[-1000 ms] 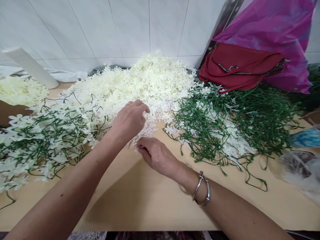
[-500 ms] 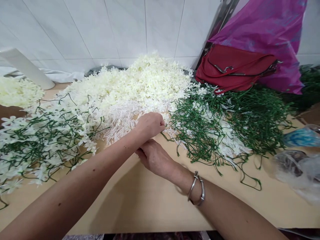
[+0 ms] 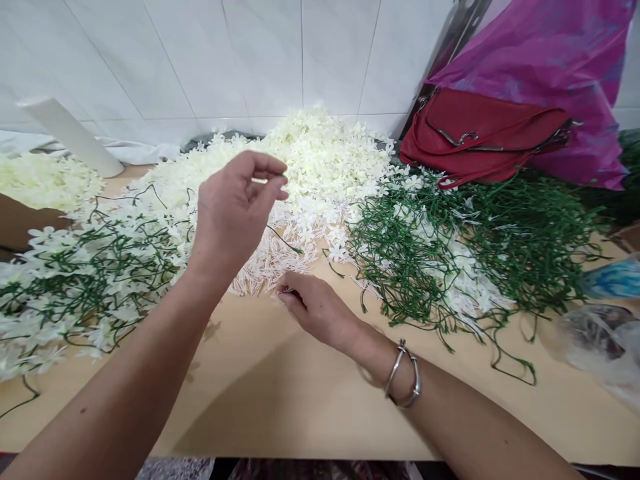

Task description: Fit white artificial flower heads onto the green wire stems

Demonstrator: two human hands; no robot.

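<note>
My left hand (image 3: 235, 207) is raised over the heap of cream flowers, thumb and fingers pinched together. A dark green artificial flower stem (image 3: 286, 240) shows from behind it, seemingly held, though the hand covers most of it. Low over the table, my right hand (image 3: 315, 303) has its thumb and fingers closed; what sits in them is too small to make out. Between the hands lie thin white stamen-like pieces (image 3: 255, 277) and loose white blossoms (image 3: 337, 243).
Green stems (image 3: 400, 267) are piled on the right, white-flowered sprays (image 3: 100, 280) on the left. Behind stand a white roll (image 3: 75, 137), a red handbag (image 3: 480, 133) and a purple plastic bag (image 3: 565, 73). A clear plastic bag (image 3: 600, 340) lies at the right edge.
My left hand has risen and moved left, away from my right hand, where the two were crossed close together. The right hand has stayed nearly in place.
</note>
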